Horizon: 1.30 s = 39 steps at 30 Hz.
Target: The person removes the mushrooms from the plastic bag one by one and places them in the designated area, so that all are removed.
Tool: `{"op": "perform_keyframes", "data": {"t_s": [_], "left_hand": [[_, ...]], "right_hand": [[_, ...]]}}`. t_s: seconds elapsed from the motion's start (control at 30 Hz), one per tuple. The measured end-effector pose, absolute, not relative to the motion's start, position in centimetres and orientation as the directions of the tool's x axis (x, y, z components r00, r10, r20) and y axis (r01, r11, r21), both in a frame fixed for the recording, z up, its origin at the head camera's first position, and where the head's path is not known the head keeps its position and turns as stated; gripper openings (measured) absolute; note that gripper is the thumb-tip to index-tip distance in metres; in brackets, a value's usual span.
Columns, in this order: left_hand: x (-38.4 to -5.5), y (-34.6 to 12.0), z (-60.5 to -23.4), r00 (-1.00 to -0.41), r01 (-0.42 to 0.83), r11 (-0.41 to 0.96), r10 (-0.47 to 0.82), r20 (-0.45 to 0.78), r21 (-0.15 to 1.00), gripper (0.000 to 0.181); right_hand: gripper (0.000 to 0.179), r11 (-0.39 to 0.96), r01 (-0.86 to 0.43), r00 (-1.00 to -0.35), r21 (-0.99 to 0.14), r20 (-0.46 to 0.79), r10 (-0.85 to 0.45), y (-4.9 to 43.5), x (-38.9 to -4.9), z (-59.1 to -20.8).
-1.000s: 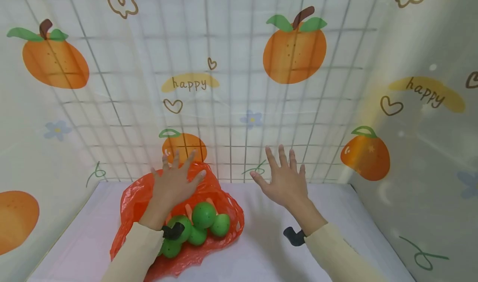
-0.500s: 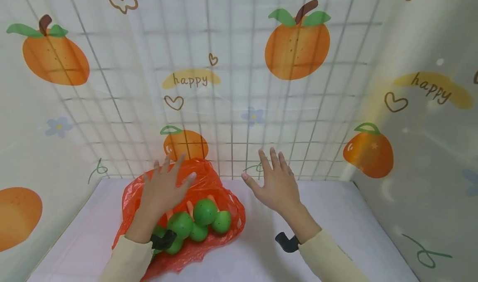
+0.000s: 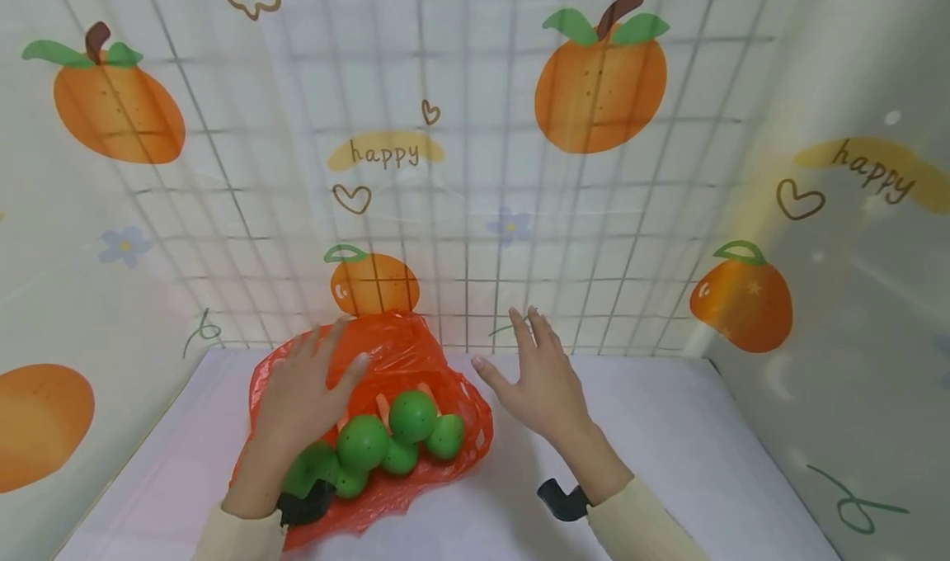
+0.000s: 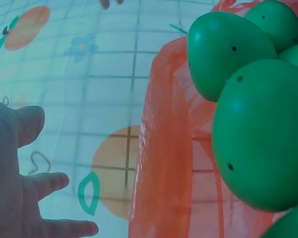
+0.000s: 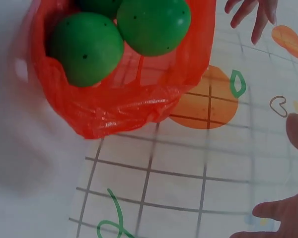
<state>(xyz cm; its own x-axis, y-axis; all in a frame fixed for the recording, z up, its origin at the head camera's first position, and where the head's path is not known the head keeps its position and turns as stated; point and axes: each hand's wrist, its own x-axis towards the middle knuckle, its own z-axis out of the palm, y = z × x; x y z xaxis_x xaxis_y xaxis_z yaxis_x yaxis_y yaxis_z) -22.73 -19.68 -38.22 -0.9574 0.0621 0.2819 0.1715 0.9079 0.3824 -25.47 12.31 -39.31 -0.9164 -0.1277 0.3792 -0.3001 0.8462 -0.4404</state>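
A red plastic bag point(image 3: 393, 342) lies open on the white tabletop, left of centre. In its mouth sit several smooth green balls point(image 3: 363, 442) with small black dots, egg-like up close. Thin orange-pink pieces point(image 3: 383, 407) poke up behind them. My left hand point(image 3: 297, 400) is held over the bag's left side, fingers spread and holding nothing; its forearm hides part of the bag. To the right of the bag, my right hand point(image 3: 542, 388) hovers with straight fingers and thumb apart, also holding nothing. Large green balls point(image 4: 263, 134) fill the right of the left wrist view.
Behind the table stands a wire grid point(image 3: 475, 272) covered by a pale cloth printed with oranges. Similar cloth hangs on the left side and right side point(image 3: 853, 297). The tabletop point(image 3: 653, 429) stretches to the right of the bag. Black straps point(image 3: 562, 501) sit at both wrists.
Both hands have drifted left and slightly down in the head view, turning more palm-to-palm. The view itself has tilted down a little. The bag and green balls keep their place on the table.
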Motion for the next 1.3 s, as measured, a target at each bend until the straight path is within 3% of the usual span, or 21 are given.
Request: {"op": "perform_keyframes", "data": {"t_s": [0.43,0.67,1.3], "left_hand": [[-20.6,-22.2,-39.1,-0.958,0.142,0.876,0.004,0.288,0.460,0.076],[-20.0,-23.1,-39.6,-0.949,0.164,0.851,-0.002,0.315,0.499,0.067],[-18.4,-24.7,-41.0,-0.948,0.164,0.766,-0.052,0.315,0.621,0.055]], "right_hand": [[0.088,0.780,-0.306,-0.929,-0.547,0.351,-0.118,9.8,-24.3,-40.8],[0.088,0.759,-0.329,-0.917,-0.562,0.383,-0.114,9.0,-23.8,-41.3],[0.082,0.722,-0.310,-0.938,-0.619,0.321,-0.128,6.8,-23.3,-42.6]]}}
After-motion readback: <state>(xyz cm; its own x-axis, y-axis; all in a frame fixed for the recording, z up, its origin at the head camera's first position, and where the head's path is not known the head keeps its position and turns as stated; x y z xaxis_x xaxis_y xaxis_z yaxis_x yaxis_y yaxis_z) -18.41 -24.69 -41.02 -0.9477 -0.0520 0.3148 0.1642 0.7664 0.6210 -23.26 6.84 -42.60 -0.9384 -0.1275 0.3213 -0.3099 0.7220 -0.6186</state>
